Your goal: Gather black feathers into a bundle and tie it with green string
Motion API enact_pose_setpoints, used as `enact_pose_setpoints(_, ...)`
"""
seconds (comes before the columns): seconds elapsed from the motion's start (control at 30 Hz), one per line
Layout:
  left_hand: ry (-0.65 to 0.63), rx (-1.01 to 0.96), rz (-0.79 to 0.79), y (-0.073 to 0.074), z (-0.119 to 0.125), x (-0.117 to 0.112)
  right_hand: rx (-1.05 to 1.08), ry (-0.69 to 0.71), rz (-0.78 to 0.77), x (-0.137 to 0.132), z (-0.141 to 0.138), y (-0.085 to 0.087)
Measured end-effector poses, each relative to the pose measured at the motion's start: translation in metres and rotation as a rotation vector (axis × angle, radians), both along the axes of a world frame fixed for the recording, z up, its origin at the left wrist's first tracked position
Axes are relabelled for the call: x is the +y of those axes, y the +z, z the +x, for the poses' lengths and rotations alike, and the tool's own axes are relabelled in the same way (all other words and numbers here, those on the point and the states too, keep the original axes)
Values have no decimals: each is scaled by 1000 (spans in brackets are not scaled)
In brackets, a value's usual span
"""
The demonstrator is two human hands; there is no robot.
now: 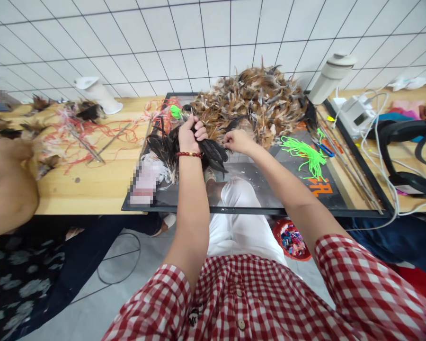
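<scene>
Grips a bundle of long black feathers (213, 154) tight in the left hand (190, 136), over the black-framed glossy board (362, 213); pinches with the right hand (236, 141), fingers narrow, beside the heap of brown feathers (259, 102).

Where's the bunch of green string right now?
In the head view, the green string lies on the dark board, right of the right hand, below the feather pile and beside the blue scissors.

Feather pile (259, 102) lies at the board's (234, 208) far edge, cords (305, 154) right of it, cup (332, 76) behind the cords.
</scene>
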State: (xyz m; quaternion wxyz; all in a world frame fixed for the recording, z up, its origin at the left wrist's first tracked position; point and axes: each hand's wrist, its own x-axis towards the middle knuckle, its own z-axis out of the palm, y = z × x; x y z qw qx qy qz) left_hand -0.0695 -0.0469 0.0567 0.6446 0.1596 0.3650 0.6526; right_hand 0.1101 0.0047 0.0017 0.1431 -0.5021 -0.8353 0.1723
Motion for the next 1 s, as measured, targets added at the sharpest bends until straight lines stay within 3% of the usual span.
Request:
enact_pose_setpoints(0.1,-31,46,-45,-3,9,3,113,-91,88,3,4,6)
enact_pose_setpoints(0.2,-28,74,-35,-6,17,6,400,-194,88,9,12,17)
enact_pose_setpoints(0.3,11,113,-17,-11,24,9,704,-182,-100,9,13,25)
enact_pose_setpoints(0.4,57,144,12,-20,33,13,868,-123,-267,3,6,25)
enact_pose_setpoints(0.6,35,178,47,-29,51,17,799,-18,-328,1,1,18)
enact_pose_setpoints(0.67,50,181,63,-28,55,15,730,-2,-248,3,4,20)
enact_pose_setpoints(0.73,26,175,80,-26,56,12,681,-46,-74,4,9,24)
enact_pose_setpoints(0.8,-79,177,75,-21,55,9,684,-90,103,4,14,31)
enact_pose_setpoints(0.87,-213,183,45,-16,55,4,710,-48,184,1,17,38)
enact_pose_setpoints(1.0,-408,171,-15,-12,59,-3,745,176,93,-10,20,48)
